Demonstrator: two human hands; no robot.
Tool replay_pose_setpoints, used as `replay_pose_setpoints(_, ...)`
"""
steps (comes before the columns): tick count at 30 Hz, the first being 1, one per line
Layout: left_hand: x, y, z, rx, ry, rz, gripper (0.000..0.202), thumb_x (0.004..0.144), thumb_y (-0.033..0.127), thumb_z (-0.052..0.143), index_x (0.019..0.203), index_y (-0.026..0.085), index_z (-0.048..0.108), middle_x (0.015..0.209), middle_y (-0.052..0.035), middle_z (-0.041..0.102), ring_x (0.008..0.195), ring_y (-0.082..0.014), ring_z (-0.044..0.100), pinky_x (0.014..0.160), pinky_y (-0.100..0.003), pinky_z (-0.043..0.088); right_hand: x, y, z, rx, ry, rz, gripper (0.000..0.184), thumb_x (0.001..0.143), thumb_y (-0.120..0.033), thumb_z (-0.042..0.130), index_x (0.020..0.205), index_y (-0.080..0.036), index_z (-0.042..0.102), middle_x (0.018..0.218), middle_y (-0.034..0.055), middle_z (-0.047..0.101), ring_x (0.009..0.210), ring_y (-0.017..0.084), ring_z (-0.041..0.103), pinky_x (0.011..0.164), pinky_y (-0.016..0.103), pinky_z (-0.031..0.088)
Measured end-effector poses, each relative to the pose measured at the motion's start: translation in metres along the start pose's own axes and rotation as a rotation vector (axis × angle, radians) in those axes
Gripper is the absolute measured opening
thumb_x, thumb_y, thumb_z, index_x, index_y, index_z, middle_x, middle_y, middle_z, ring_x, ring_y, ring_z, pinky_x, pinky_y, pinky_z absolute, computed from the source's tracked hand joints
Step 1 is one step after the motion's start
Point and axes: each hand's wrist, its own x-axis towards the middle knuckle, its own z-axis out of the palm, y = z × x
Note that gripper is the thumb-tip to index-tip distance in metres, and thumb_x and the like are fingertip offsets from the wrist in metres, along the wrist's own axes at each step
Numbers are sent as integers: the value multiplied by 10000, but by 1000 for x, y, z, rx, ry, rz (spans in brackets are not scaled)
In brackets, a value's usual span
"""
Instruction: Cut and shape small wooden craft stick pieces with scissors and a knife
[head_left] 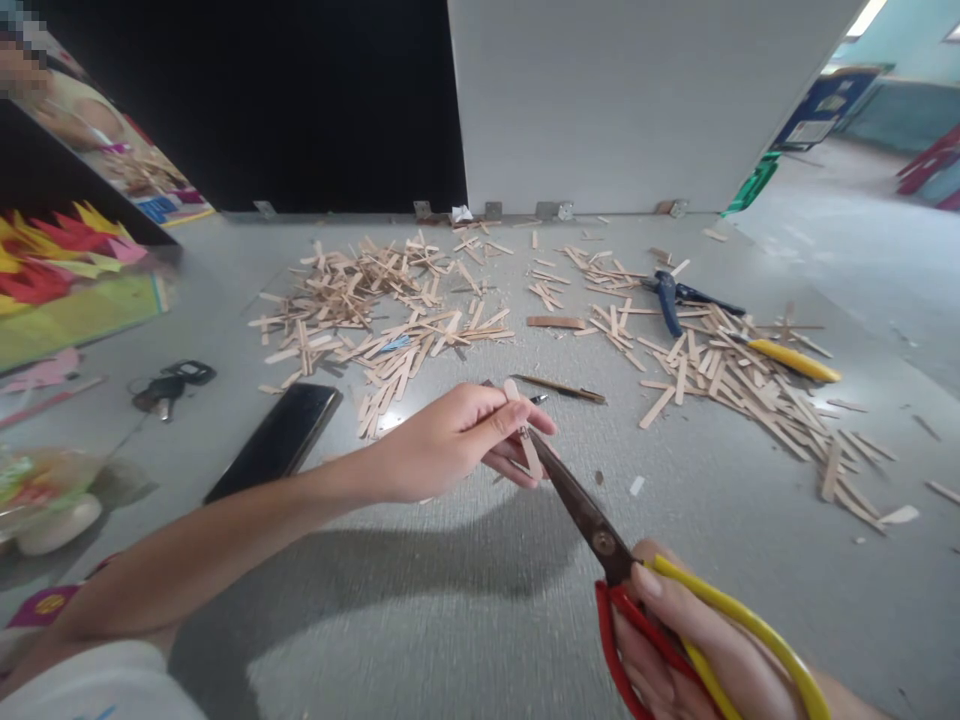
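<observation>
Near the middle of the view, my left hand (457, 440) pinches a small flat wooden stick (531, 455) between thumb and fingers. Dark marks show on the stick near my thumb. My right hand (712, 640) grips a pair of scissors (592, 525) by their red and yellow handles. The dark blades point up and left, and their tips meet the stick close to my left thumb. Whether the blades are fully closed on the wood, I cannot tell. Just beyond my left hand lies a thin brownish pen-like tool (562, 388).
Piles of wooden sticks (360, 280) spread at the back left, more at right with blue-handled pliers (667, 300) and a yellow-handled tool (795, 360). A phone (277, 440) and keys (169, 388) lie left. A black and white panel (600, 110) stands behind. Another person sits far left.
</observation>
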Motion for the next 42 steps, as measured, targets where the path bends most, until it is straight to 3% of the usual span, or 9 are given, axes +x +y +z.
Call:
replay_pose_setpoints(5,-2,2,3,2,53,-27,327,1174,305,478,1113,87,714,1056,-159,846,937,-237,861,838,-306,709,-1,-3,-3,-183,-108,-113,807,817,-1029,501,669,-236,538,406,-95,402,361,82,359,408,213,292)
replay_pose_setpoints(10,-3,5,9,79,106,-37,346,1171,295,472,1173,55,722,1087,-180,835,924,-242,863,838,-300,708,-7,1,-4,-258,33,-93,747,860,-996,497,811,-251,481,474,-113,447,423,81,393,490,218,358)
replay_pose_setpoints(15,-7,8,13,113,109,-35,347,1164,293,489,1125,53,737,1060,-157,836,916,-223,861,807,-256,703,-7,-3,3,-345,102,-112,749,827,-1007,527,780,-264,445,559,-110,411,458,81,349,524,255,482)
replay_pose_setpoints(21,-8,7,13,149,102,-28,364,1159,319,504,1082,64,752,1033,-148,832,881,-203,854,786,-242,703,-2,-17,12,-491,92,-130,802,802,-1048,463,688,-258,380,612,-89,312,496,95,447,430,203,364)
replay_pose_setpoints(25,-9,5,13,159,95,-18,367,1154,353,512,1123,80,756,1064,-151,835,873,-203,852,789,-252,705,1,-14,10,-604,128,-148,781,855,-1024,412,678,-267,339,602,-85,292,480,91,385,437,222,337)
replay_pose_setpoints(30,-11,7,15,197,104,-19,408,1154,365,494,1032,76,755,1055,-163,832,867,-208,850,786,-263,705,2,-13,11,-660,162,-215,723,940,-935,442,669,-277,313,644,-69,274,503,104,351,456,245,325)
replay_pose_setpoints(33,-11,9,15,230,99,-21,425,1153,376,488,1009,72,748,1051,-170,830,849,-207,845,764,-266,703,0,-15,13,-635,150,-180,747,888,-983,445,672,-280,322,639,-64,298,514,113,362,465,255,336)
replay_pose_setpoints(38,-9,14,14,341,95,-51,426,1158,353,458,1034,63,744,992,-152,836,674,-152,794,642,-228,657,-4,-16,12,-503,148,-111,747,820,-942,642,677,-282,322,666,-70,280,558,129,413,493,253,373)
replay_pose_setpoints(42,-7,15,10,421,73,-76,452,1162,380,435,1098,58,745,974,-139,844,586,-143,760,576,-235,612,-4,-10,8,-481,132,-76,738,812,-973,606,719,-271,401,620,-88,303,522,115,398,469,243,336)
